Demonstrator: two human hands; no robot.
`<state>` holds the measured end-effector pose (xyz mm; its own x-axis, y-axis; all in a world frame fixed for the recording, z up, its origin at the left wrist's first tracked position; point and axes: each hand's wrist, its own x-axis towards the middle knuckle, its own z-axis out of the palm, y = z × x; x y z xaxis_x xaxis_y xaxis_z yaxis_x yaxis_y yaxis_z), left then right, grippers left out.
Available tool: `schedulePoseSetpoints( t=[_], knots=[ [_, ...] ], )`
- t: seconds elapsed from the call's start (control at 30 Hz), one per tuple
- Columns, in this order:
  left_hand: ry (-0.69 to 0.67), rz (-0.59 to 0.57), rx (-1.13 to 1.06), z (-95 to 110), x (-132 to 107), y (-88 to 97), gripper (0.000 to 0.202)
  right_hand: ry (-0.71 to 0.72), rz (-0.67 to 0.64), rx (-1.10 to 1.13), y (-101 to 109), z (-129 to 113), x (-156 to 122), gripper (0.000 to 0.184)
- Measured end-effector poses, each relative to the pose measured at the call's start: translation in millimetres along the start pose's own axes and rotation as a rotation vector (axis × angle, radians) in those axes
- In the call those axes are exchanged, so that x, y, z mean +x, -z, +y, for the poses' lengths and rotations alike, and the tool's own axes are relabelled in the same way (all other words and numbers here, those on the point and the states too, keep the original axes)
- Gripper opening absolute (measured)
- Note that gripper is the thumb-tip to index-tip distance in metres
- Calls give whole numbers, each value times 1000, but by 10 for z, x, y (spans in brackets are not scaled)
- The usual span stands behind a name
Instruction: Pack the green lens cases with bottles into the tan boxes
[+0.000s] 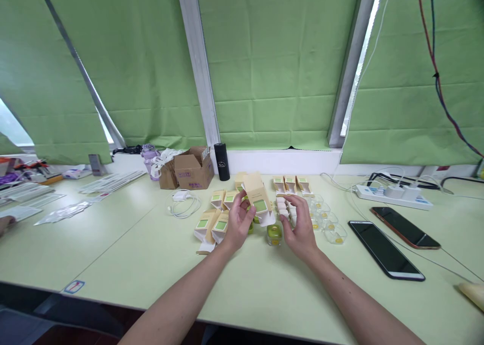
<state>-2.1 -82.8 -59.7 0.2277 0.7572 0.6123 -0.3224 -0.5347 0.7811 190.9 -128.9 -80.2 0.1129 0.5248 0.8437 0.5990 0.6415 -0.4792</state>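
Observation:
My left hand (pixel 239 223) is closed around a small tan cardboard box (pixel 255 189) with a green panel, tilted above the table, its white flap hanging at the lower end. My right hand (pixel 300 229) is just right of it, thumb and fingers apart, with nothing visible between them. Below and between the hands stands a small clear container with a green lid (pixel 274 234). More green lids show partly behind my left hand. Small white pieces (pixel 283 207) in rows lie behind my right hand, partly hidden by it.
Similar small boxes (pixel 206 223) stand left of my left hand, others (pixel 290 184) at the back. Clear containers (pixel 335 233) with yellow spots sit to the right. Farther right are two phones (pixel 385 249) and a power strip (pixel 393 196). A carton (pixel 194 168) and black bottle (pixel 222 162) stand behind.

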Motion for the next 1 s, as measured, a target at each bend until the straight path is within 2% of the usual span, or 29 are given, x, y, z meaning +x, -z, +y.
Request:
schedulePoseSetpoints(
  t=[0.13,0.27,0.43,0.63,1.0],
  knots=[
    [-6,71,10,-28,6,0,67,8,-9,44,-3,-33,-6,46],
    [19,84,45,-61,-5,16,66,26,-44,110,-3,-58,-9,43],
    [73,62,42,-73,-30,7,63,15,-102,197,-13,-81,-21,44],
    [107,72,112,-61,-31,-6,61,-73,-175,285,-23,-102,-54,45],
    [138,15,178,-66,-40,0,56,-187,-187,379,-18,-131,-48,36]
  ],
)
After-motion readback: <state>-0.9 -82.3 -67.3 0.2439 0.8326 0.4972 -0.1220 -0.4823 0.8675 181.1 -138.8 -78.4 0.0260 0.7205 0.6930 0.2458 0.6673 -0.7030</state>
